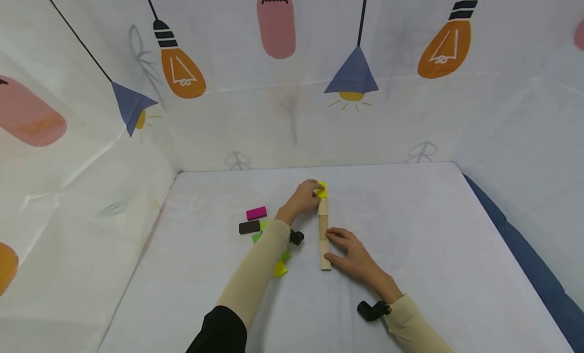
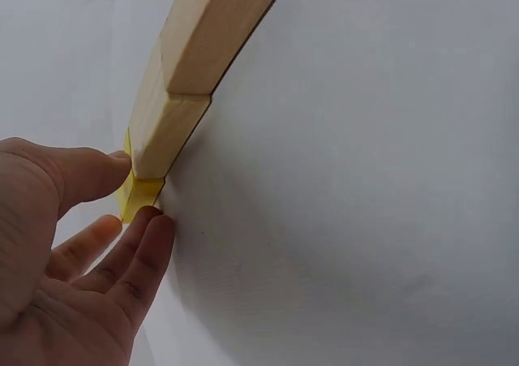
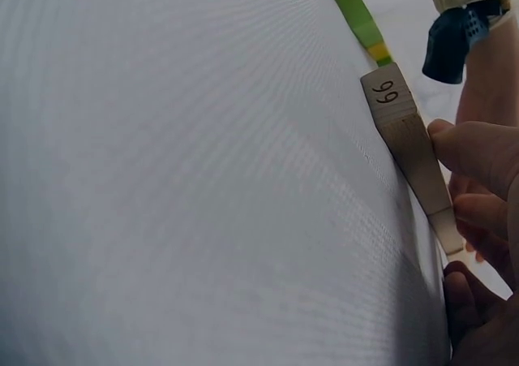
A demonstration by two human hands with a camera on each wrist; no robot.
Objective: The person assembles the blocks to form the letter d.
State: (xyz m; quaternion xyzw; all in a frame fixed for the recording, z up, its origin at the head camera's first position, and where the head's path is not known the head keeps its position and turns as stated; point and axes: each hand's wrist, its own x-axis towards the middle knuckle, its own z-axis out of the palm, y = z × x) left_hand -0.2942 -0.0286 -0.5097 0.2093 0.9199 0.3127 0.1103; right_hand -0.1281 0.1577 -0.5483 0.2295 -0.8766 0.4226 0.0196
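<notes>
A straight row of pale wooden blocks (image 1: 323,227) lies on the white table, end to end, with a yellow block (image 1: 323,192) at its far end. My left hand (image 1: 304,197) pinches this yellow block, the thumb along its side and the fingertips around its far end in the left wrist view. Nearer me, my right hand (image 1: 353,256) touches the right side of the row with thumb and fingertips spread along it. The near end face of the row bears a two-digit dark number (image 3: 386,92) in the right wrist view.
Left of the row lie a magenta block (image 1: 256,213), a dark brown block (image 1: 249,227), several green blocks (image 1: 285,255) and another yellow block (image 1: 280,269), partly covered by my left forearm. A patterned white sheet (image 1: 292,125) hangs behind the table (image 1: 410,216).
</notes>
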